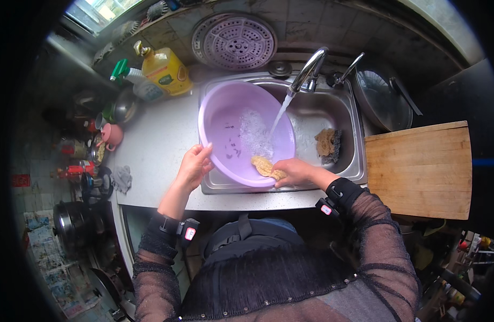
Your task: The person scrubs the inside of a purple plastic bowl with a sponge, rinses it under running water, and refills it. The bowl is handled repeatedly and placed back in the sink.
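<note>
A lilac plastic basin (pixel 226 100) rests tilted over the left part of the stainless steel sink (pixel 311 124). My left hand (pixel 194 165) grips the basin's rim on its near left side, thumb on top. Inside the near right wall, my right hand (pixel 295 172) presses a yellowish loofah-like scrubber (pixel 263 165) against the plastic. Water runs from the chrome faucet (pixel 311 66) into the basin and foams where it lands. Several dark specks or marks show on the basin's bottom. In the sink to the right lie a brown sponge-like pad and a grey scouring pad (pixel 331 147).
A yellow pump bottle (pixel 166 72) and a green-topped spray bottle (pixel 146 86) stand at the back left. A perforated metal steamer plate (pixel 239 42) leans on the tiled wall. Right of the sink are a wooden cutting board (pixel 420 171) and a glass pot lid (pixel 381 98).
</note>
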`<state>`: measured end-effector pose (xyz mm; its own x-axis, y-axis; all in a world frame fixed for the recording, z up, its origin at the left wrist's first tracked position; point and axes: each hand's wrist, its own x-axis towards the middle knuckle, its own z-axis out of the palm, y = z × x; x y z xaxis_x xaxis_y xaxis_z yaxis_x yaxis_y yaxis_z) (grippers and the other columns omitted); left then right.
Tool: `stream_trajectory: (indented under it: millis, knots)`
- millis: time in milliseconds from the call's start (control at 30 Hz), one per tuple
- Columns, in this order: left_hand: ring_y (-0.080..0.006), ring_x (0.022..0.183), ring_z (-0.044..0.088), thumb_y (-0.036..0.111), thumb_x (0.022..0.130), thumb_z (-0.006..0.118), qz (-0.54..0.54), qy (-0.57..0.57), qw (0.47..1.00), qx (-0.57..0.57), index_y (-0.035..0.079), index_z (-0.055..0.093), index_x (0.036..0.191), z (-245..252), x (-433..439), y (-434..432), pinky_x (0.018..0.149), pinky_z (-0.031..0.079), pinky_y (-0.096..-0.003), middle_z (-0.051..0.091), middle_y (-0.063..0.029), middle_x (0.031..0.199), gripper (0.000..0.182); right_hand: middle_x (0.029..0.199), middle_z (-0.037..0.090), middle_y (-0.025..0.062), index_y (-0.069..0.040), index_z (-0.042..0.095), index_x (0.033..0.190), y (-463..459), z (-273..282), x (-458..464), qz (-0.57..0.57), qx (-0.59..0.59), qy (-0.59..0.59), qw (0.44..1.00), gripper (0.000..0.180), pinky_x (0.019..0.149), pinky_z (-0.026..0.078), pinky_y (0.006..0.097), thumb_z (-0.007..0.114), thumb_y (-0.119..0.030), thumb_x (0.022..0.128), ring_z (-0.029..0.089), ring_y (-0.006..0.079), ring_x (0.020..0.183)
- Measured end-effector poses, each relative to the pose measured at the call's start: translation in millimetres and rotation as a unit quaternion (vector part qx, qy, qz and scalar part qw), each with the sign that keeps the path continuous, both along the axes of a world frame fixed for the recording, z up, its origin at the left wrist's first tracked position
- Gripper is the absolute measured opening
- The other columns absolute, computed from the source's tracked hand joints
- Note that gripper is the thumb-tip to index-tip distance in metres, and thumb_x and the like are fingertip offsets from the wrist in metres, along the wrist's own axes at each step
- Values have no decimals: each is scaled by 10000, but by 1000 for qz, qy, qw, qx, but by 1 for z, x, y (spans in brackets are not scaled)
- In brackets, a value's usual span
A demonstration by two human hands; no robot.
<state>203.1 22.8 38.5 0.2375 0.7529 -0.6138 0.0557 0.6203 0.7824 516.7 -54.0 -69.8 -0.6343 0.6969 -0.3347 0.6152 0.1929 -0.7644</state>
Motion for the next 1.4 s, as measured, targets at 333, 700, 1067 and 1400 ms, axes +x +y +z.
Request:
stream_trajectory:
  millis: [333, 700, 1067, 1400]
  knots:
    - [-225, 1054, 600, 258, 984, 523, -82, -17, 996, -32, 52, 386, 1347, -15, 24, -48, 864, 546, -376, 539, -110, 1250, 439, 1062, 650, 175, -93, 568, 1227, -15, 32, -68, -128, -52, 204, 969, 612, 867, 477, 381, 731, -475, 777, 618, 325, 1023]
    - [-139, 944, 605, 289, 978, 548, -32, 18, 999, 12, 35, 486, 1183, 3, 10, -7, 850, 535, -342, 599, -46, 1066, 333, 1114, 640, 176, -63, 566, 1227, -15, 15, -18, -77, -90, 77, 990, 516, 925, 453, 361, 622, -446, 888, 600, 294, 1068]
    - [-169, 1010, 584, 117, 949, 535, -42, -24, 997, 62, 75, 421, 1319, -3, 15, -14, 833, 534, -368, 558, -81, 1175, 390, 1056, 670, 165, -98, 628, 1170, 65, 14, -33, -14, -17, -32, 999, 531, 822, 496, 393, 718, -446, 779, 630, 275, 1003]
    - [-145, 971, 598, 148, 957, 534, -12, -37, 998, 43, 93, 466, 1273, 15, -9, -1, 813, 526, -350, 584, -55, 1142, 328, 1477, 293, 264, -53, 518, 1324, 80, -49, -71, 8, 57, -280, 958, 610, 1115, 264, 485, 564, -187, 731, 276, 406, 1377]
